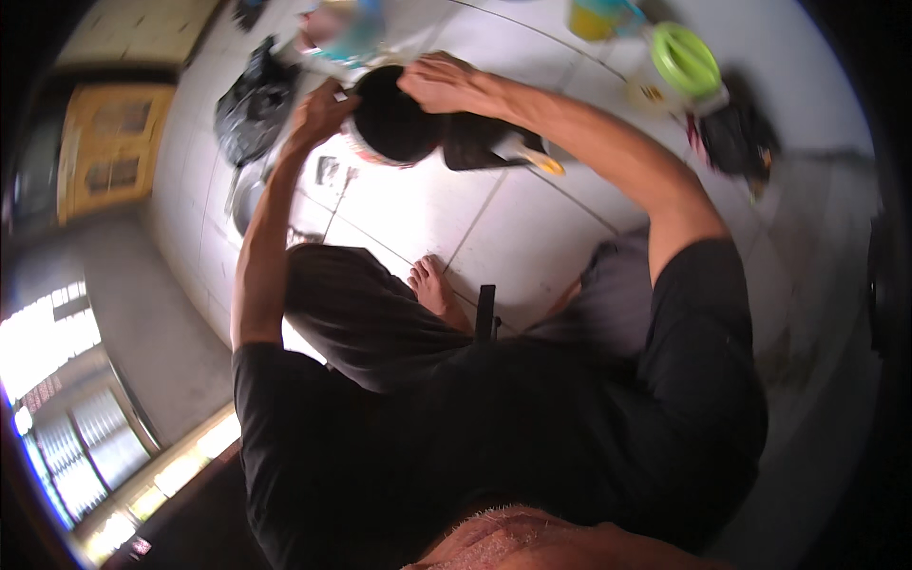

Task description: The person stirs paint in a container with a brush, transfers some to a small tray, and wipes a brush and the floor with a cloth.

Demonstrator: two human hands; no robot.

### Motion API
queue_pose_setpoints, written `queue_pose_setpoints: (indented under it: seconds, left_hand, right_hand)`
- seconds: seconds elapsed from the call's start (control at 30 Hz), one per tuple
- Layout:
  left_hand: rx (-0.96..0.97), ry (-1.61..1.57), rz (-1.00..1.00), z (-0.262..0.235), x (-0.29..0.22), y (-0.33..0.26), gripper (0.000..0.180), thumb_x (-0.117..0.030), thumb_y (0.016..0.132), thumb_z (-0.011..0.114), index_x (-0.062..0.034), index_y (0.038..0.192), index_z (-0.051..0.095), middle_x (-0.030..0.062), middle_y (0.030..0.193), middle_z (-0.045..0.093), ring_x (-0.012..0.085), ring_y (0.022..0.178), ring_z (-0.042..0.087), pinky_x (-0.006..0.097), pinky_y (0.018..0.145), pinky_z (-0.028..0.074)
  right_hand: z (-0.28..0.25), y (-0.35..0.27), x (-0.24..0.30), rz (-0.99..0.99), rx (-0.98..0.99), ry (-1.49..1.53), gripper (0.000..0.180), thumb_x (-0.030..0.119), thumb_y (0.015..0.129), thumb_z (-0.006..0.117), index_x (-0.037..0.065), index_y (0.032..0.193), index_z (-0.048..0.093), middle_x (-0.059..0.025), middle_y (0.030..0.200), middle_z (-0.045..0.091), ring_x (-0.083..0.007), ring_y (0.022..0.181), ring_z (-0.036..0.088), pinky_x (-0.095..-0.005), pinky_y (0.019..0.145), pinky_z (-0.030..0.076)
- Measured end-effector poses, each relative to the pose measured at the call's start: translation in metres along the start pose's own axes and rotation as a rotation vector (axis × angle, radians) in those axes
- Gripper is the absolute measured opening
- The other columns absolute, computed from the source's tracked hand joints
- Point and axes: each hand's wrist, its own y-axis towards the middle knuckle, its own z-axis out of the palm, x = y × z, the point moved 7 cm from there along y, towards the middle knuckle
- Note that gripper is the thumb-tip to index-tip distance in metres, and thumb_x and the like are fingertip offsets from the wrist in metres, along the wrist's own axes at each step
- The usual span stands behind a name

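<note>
Pot (394,119), round and dark inside, sat at the far middle of the tiled floor (532,237), held between both hands. From my remote station I logged the left hand (321,112) on the pot's left rim, fingers curled together against the edge; whether they pinched the rim or merely pressed it, I could not tell through the blur. The right hand (446,84) lay across the top right of the rim, fingers close together and bent over the edge. A dark flat object (480,142) touched the pot on its right, with a yellow-tipped piece (541,161) showing at its near right end; its kind was not clear.

Around the work: a black bag (252,104) lay to the left, a green lid (686,59) and a yellow cup (594,19) far right, and a dark bundle (736,138) just beyond the right forearm. A bare foot (429,285) rested on the tiles near the middle.

In my judgement the handling was in mid-course: the pot was gripped at both sides but stood low by the floor, and the inside appeared dark, so I could not confirm whether it held anything. Nothing visible showed a finished step.
</note>
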Motion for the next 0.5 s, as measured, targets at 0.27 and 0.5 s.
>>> queue_pose_setpoints:
  seconds: [0.27,0.5]
  left_hand:
    - [0.113,-0.08,0.0,0.012,0.008,0.002,0.038,-0.031,0.086,0.065,0.0024,0.104,0.061,0.0138,0.072,0.064,0.0217,0.056,0.065,0.034,0.056,0.048]
    - [0.07,-0.063,0.066,0.0,0.001,0.0,0.035,-0.029,0.086,0.065,0.0023,0.101,0.06,0.0126,0.066,0.061,0.0188,0.052,0.06,0.033,0.054,0.046]
  right_hand:
    - [0.018,0.003,-0.004,-0.154,-0.088,-0.219,0.031,0.03,0.077,0.058,0.007,0.094,0.048,-0.0073,0.09,0.055,-0.024,0.092,0.06,-0.0342,0.085,0.051]
    - [0.013,0.011,0.012,-0.297,0.0,-0.263,0.03,0.029,0.079,0.057,0.007,0.06,0.054,-0.0056,0.084,0.055,-0.0206,0.083,0.059,-0.0318,0.075,0.05]
